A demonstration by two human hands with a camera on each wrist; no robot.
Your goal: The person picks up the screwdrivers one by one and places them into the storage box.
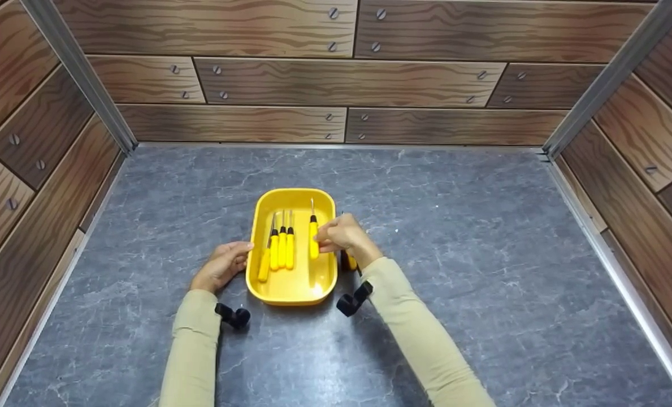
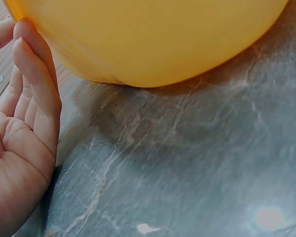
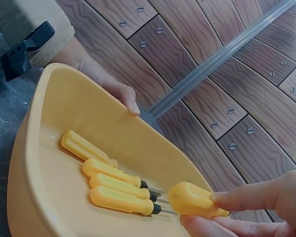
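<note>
My left hand [image 1: 221,265] holds the left rim of a yellow tray [image 1: 291,291], its thumb over the edge in the right wrist view. In the left wrist view, the fingertips [image 2: 25,49] meet the tray's outer wall [image 2: 153,44]. A yellow-handled screwdriver [image 1: 313,237] is pinched by its handle between the thumb and fingers of my right hand [image 1: 344,234], over the tray's right side, blade pointing away. Several more yellow-handled screwdrivers [image 3: 121,198] lie side by side along the tray's left half, most with black collars.
Beside the tray's right wall, a dark and orange item [image 1: 348,261] is mostly hidden under my right hand. The tray rests on a grey marbled surface [image 1: 454,254]. Wood-patterned panels [image 1: 336,82] enclose it at the back and sides, with metal corner posts [image 1: 81,73].
</note>
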